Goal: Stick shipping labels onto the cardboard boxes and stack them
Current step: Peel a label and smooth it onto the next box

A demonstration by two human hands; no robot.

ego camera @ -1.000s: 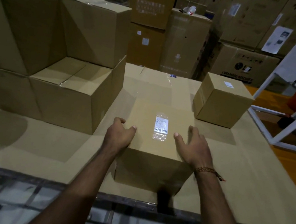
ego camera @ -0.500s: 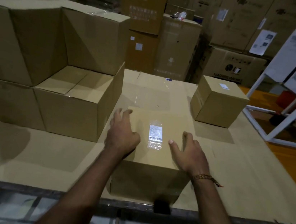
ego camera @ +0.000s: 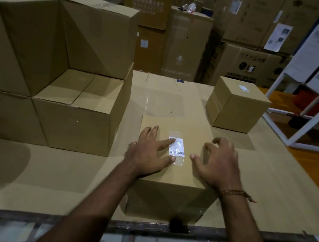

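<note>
**A:** What have I got nearest me?

**B:** The box (ego camera: 169,175) at the near edge of the worktop (ego camera: 65,179), with both my hands on its top. My left hand (ego camera: 151,153) lies flat, fingers (ego camera: 167,142) spread, the forefinger and thumb tips touching the label (ego camera: 176,149). I hold nothing; I'm only pressing.

**A:** And the other one?

**B:** My right hand (ego camera: 217,165) sits just right of the label, fingers curled and spread, gripping nothing. I can't tell whether the tips bear on the cardboard.

**A:** How does the label lie?

**B:** In the middle of the box's top, under a clear film, its long axis running away from me. The left hand is the nearer, already on it, so I judge that hand finishes smoothing it down.

**A:** Then where does the box go?

**B:** Probably the stack (ego camera: 57,87), left of the box and further back, with an open step on its lower tier. Another labelled box (ego camera: 235,108) stands well apart, beyond and to the right.
</note>
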